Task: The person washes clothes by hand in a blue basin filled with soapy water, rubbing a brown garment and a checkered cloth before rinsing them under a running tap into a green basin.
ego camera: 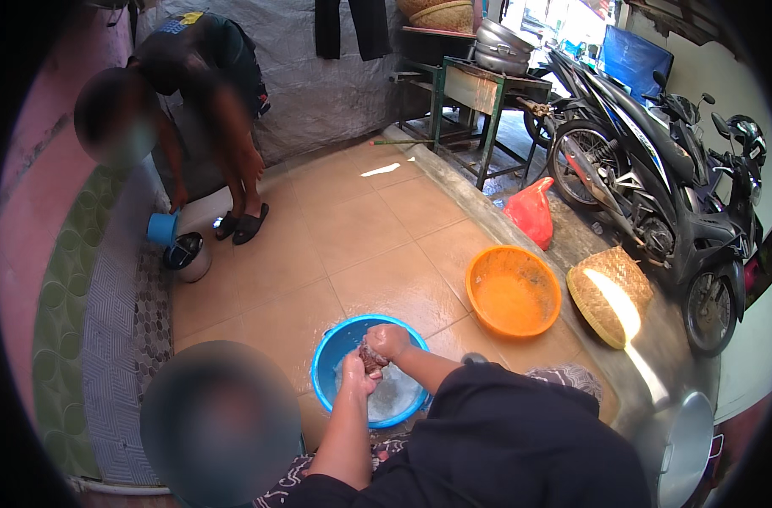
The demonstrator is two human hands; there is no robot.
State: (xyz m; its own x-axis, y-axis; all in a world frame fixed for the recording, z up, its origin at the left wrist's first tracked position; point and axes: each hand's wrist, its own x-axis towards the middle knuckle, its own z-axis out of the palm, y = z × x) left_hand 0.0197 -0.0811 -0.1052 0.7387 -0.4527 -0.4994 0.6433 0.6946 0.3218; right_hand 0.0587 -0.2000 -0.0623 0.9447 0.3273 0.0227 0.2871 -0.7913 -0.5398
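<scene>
A blue plastic basin (319,365) stands on the tiled floor before me, with whitish soapy water (392,397) in its bottom. Above that water a bunched, wet, reddish-brown patterned cloth (372,357) is gripped between both hands. My left hand (359,374) holds its lower part, near the basin's middle. The upper part sits in the fist of my right hand (389,341), close to the far rim. Suds cling to the cloth and my wet fingers. Most of the cloth is hidden inside my grip.
An orange basin (513,292), a woven bamboo basket (605,292) and a red plastic bag (532,213) lie to the right. Motorcycles (646,159) stand beyond. At far left a person (201,70) bends with a blue dipper (163,227) over a bucket (194,263). A metal pot (684,451) is near right.
</scene>
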